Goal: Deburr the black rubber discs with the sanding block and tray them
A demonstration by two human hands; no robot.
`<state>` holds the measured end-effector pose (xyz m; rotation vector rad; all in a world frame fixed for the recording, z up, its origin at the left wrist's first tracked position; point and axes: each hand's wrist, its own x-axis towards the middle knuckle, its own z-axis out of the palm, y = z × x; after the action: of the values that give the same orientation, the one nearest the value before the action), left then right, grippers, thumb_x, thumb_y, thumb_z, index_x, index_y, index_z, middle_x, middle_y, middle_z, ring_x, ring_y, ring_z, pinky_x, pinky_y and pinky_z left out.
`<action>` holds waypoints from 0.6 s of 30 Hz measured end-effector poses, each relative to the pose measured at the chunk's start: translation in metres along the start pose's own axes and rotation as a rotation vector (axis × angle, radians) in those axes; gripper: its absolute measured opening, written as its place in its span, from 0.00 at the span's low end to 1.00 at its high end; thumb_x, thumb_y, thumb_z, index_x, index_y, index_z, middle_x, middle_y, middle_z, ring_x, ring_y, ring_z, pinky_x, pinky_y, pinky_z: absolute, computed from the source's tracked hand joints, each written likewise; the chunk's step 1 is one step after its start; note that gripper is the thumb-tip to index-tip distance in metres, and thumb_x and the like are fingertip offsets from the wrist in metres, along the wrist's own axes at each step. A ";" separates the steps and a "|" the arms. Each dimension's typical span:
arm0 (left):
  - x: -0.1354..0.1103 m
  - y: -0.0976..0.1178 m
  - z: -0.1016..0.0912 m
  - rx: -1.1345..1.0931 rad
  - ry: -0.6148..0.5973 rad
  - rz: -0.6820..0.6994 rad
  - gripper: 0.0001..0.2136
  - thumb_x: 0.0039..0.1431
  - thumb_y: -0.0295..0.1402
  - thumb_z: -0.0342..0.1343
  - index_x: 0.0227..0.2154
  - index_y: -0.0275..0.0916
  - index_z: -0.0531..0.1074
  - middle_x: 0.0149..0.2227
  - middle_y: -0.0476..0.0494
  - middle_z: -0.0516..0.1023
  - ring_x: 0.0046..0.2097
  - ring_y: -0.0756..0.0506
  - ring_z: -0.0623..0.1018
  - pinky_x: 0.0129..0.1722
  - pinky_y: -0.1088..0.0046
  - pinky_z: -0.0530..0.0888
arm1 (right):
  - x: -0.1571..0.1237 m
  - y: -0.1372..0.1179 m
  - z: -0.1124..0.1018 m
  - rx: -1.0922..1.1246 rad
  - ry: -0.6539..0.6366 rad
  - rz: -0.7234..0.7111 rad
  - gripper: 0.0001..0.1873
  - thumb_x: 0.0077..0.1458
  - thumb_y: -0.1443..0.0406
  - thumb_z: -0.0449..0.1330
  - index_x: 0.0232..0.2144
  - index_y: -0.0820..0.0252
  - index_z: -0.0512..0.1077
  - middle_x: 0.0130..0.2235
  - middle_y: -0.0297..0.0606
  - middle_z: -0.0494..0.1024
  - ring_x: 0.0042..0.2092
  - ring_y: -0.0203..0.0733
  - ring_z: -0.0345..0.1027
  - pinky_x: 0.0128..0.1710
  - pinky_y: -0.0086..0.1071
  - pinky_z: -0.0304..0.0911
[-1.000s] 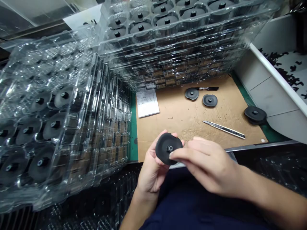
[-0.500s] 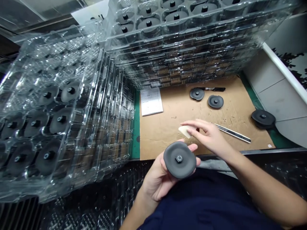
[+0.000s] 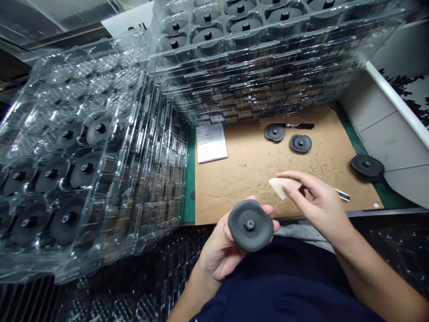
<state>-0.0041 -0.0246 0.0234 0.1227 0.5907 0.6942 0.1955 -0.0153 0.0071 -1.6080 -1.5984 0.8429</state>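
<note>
My left hand (image 3: 221, 255) cradles a round black rubber disc (image 3: 250, 226) with a hex-headed centre stud facing up, its fingers curling around the rim from below. Above and to the right, my right hand (image 3: 318, 205) pinches a cream-coloured wedge of soft pad (image 3: 281, 186) between thumb and fingertips. That pad is apart from the disc and hangs over the cardboard sheet (image 3: 254, 179).
Stacked clear plastic trays (image 3: 100, 179) of black discs fill the left and back. On the cardboard lie two discs (image 3: 275, 132), a marker (image 3: 300, 126), a paper sheet (image 3: 212, 143) and a partly hidden utility knife (image 3: 343, 195). Another disc (image 3: 367, 167) sits at the right.
My right hand has left the disc and now holds the pad, moving right over the cardboard. The disc has turned flat, stud up, and sits lower in my left hand.
</note>
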 end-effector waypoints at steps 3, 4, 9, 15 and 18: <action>0.002 -0.008 -0.003 0.066 0.073 0.080 0.24 0.44 0.36 0.66 0.47 0.40 0.71 0.46 0.42 0.76 0.46 0.41 0.76 0.46 0.70 0.73 | 0.002 -0.035 -0.006 -0.009 0.013 -0.360 0.16 0.58 0.69 0.54 0.48 0.52 0.68 0.44 0.36 0.76 0.39 0.38 0.68 0.37 0.33 0.61; 0.002 -0.010 -0.004 0.088 0.110 0.126 0.24 0.44 0.36 0.66 0.47 0.39 0.71 0.46 0.42 0.76 0.46 0.43 0.76 0.46 0.72 0.72 | 0.003 -0.042 -0.005 -0.018 -0.043 -0.460 0.16 0.58 0.70 0.53 0.49 0.54 0.68 0.43 0.36 0.76 0.39 0.38 0.68 0.37 0.34 0.60; 0.002 -0.012 -0.005 0.152 0.221 0.269 0.23 0.47 0.33 0.64 0.48 0.42 0.70 0.48 0.44 0.75 0.44 0.46 0.76 0.42 0.77 0.73 | 0.009 -0.050 0.004 -0.181 -0.093 -0.383 0.13 0.59 0.70 0.53 0.45 0.57 0.71 0.38 0.36 0.78 0.37 0.38 0.68 0.38 0.35 0.56; 0.002 -0.011 -0.007 0.161 0.204 0.327 0.21 0.49 0.33 0.63 0.48 0.42 0.71 0.47 0.46 0.76 0.44 0.48 0.76 0.44 0.78 0.72 | 0.019 -0.038 0.011 -0.002 -0.088 -0.375 0.12 0.60 0.69 0.53 0.44 0.56 0.72 0.39 0.35 0.78 0.38 0.36 0.68 0.38 0.33 0.57; -0.001 -0.008 -0.012 0.139 0.142 0.304 0.24 0.47 0.37 0.63 0.49 0.44 0.69 0.52 0.42 0.73 0.47 0.43 0.76 0.50 0.69 0.70 | 0.030 -0.007 0.020 -0.006 -0.190 -0.259 0.10 0.59 0.65 0.55 0.42 0.55 0.73 0.35 0.34 0.77 0.32 0.35 0.65 0.34 0.31 0.59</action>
<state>-0.0071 -0.0330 0.0114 0.2985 0.7652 0.9622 0.1759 0.0157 0.0029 -1.3184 -1.8948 0.8718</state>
